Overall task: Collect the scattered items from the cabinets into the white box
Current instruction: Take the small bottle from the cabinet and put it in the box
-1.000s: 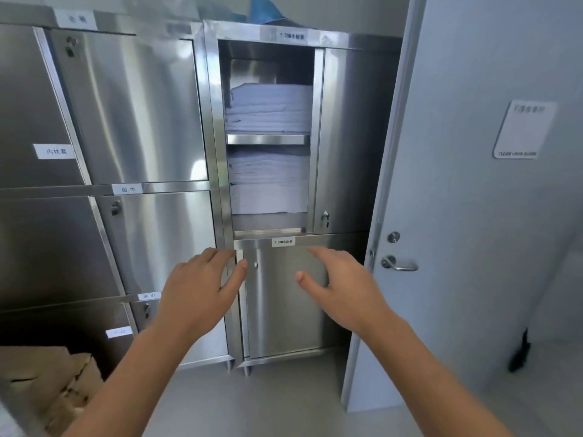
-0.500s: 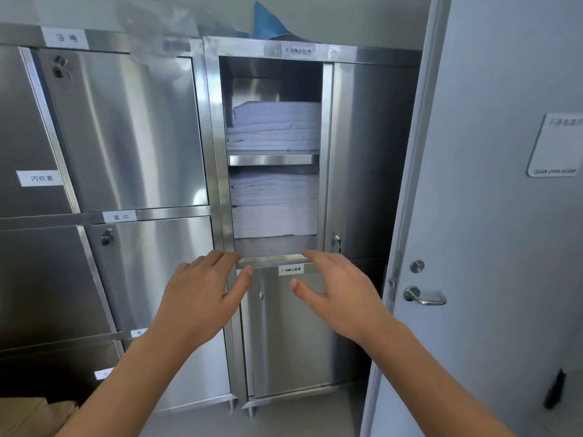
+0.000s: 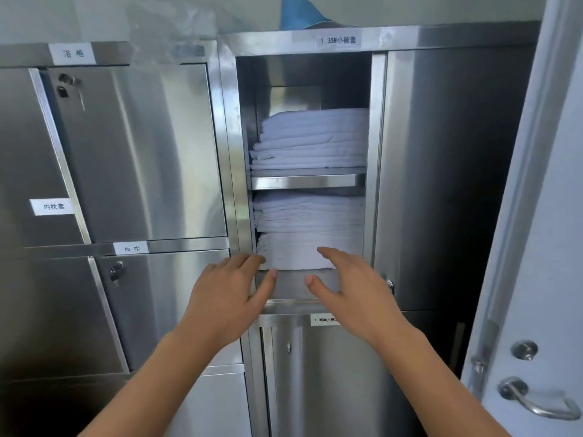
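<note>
Open steel cabinet, two shelves, each with a stack of folded white linen. Lower stack lies straight ahead of and just above both hands, at the cabinet mouth, long axis running left-right along the shelf. Left hand is spread, palm facing inward, fingertips at the stack's lower left corner; contact cannot be told. Right hand is likewise spread and empty, fingers over the stack's lower right front, thumb below the shelf lip. Both look equally near; the stack sits between them, so a two-handed clamp seems next. Upper stack rests above on the middle shelf. Opening is narrow, little side room for knuckles. Right of the cabinet, a pale door stands close. White box not in view.
</note>
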{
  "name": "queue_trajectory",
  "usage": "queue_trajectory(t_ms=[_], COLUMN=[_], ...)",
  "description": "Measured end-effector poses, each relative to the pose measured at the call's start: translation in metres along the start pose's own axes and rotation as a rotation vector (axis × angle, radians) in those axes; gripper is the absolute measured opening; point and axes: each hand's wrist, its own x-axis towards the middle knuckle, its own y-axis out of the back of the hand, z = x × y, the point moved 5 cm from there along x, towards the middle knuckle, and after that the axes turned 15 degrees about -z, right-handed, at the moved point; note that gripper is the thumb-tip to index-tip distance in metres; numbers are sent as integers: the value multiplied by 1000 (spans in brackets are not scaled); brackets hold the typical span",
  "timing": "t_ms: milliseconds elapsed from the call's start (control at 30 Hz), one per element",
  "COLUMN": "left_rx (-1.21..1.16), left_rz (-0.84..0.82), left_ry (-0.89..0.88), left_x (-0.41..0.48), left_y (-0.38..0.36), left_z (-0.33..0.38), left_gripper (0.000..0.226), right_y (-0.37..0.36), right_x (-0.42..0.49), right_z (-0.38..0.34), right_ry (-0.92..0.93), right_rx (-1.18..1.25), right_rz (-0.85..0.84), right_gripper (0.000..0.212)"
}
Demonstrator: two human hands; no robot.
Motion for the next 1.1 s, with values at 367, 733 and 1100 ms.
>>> queue_trajectory(t_ms=[367,733,1100], left_rx=[-95,-134,-184], left_rz=[-89,-156,-169], left_ry=[-141,-430,-589], left_x=[157,316,346], left_y=[-100,-165,-186], left_z=[-11,-22,0], left_gripper=[68,66,64], right_y=[-18,-37,-40], right_x=[102,192,189], right_z=[98,149,217], right_ry=[-181,-478,-672], right_rx=[-101,-203,-113], right_rz=[24,103,338], right_gripper=[63,57,59])
